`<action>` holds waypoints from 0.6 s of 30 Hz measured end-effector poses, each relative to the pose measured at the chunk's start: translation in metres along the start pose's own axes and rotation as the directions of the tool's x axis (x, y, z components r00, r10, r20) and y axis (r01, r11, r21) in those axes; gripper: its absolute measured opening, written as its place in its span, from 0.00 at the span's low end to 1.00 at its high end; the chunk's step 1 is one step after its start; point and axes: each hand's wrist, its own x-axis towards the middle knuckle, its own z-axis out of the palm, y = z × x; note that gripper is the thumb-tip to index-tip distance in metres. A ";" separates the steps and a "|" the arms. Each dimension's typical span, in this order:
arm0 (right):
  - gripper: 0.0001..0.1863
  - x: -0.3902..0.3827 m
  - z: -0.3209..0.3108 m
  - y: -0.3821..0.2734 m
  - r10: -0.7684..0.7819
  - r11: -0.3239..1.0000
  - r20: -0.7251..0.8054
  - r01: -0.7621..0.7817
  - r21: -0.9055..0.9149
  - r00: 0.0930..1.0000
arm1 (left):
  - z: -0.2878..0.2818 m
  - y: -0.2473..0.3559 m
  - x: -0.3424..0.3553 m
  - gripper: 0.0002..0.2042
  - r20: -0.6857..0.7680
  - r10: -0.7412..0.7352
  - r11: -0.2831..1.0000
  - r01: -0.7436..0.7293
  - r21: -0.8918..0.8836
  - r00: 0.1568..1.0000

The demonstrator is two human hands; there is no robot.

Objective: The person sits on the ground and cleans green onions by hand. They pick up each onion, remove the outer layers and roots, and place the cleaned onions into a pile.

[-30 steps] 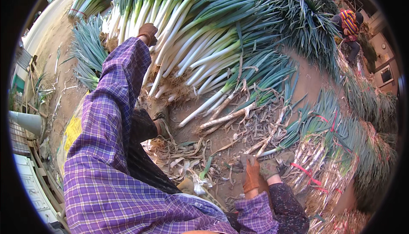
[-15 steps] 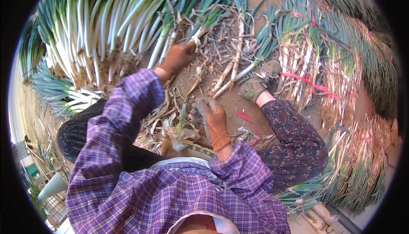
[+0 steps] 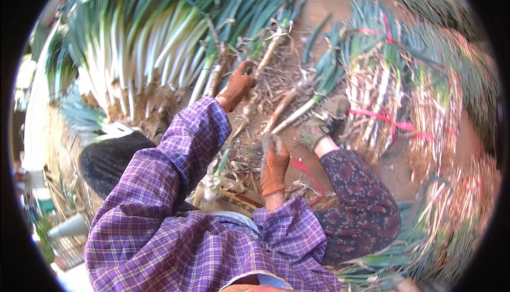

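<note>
My left hand (image 3: 239, 85), in an orange glove, is closed at the lower end of a withered leek stalk (image 3: 268, 53) beside the large leek pile. My right hand (image 3: 274, 162), in an orange and grey glove, is held low near my body with its fingers curled; what it holds, if anything, is hidden. Just above it lie a white leek (image 3: 297, 114) and a brown stalk (image 3: 280, 108). Dry peelings (image 3: 218, 178) and a red tie (image 3: 305, 170) lie beside it.
Upright-fanned white leeks (image 3: 133, 63) fill the upper left. Tied bundles (image 3: 374, 95) with red bands line the right. My bent legs (image 3: 356, 207) frame the littered dirt ground (image 3: 321, 2). A pale cone-shaped object (image 3: 66, 228) stands at the left edge.
The view has swung down and right from a second ago. My left hand has left the big pile for the withered stalk, which has since shifted forward. My right hand stays low.
</note>
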 end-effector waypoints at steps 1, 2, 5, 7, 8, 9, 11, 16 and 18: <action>0.11 0.004 0.002 0.012 0.001 1.000 0.007 -0.001 -0.013 1.000 | -0.013 -0.010 -0.013 0.17 0.176 0.142 0.972 -0.171 0.159 0.974; 0.13 0.008 0.005 0.021 0.028 0.998 -0.037 -0.026 0.061 0.999 | -0.022 -0.013 -0.025 0.10 0.357 0.288 0.883 -0.391 0.260 0.889; 0.18 0.020 -0.013 0.059 0.137 0.985 0.039 -0.140 0.105 0.990 | -0.022 -0.036 -0.092 0.08 0.663 0.206 0.860 -0.456 0.227 0.719; 0.21 0.011 -0.010 0.059 0.480 0.775 0.270 -0.547 0.315 0.835 | -0.021 -0.047 -0.131 0.12 0.769 -0.027 0.912 -0.299 0.281 0.639; 0.20 0.000 -0.013 0.065 0.248 0.966 0.225 -0.223 -0.133 0.942 | -0.025 -0.047 -0.144 0.13 0.796 -0.158 0.910 -0.227 0.347 0.584; 0.19 -0.012 -0.012 0.063 0.164 0.950 0.249 -0.085 -0.301 0.954 | -0.030 -0.041 -0.148 0.15 0.833 -0.147 0.858 -0.351 0.376 0.534; 0.18 -0.030 -0.003 0.053 0.294 0.952 0.260 -0.258 -0.165 0.920 | -0.041 -0.014 -0.138 0.12 0.697 -0.550 0.787 0.006 0.617 0.460; 0.17 -0.045 0.012 0.049 0.230 0.960 0.079 -0.239 0.143 0.970 | -0.045 -0.030 -0.074 0.33 0.502 -0.358 0.930 0.349 0.117 0.787; 0.15 -0.068 0.033 0.033 0.263 0.961 0.006 -0.263 0.081 0.965 | -0.025 -0.022 -0.057 0.38 0.448 -0.294 0.945 0.328 0.002 0.844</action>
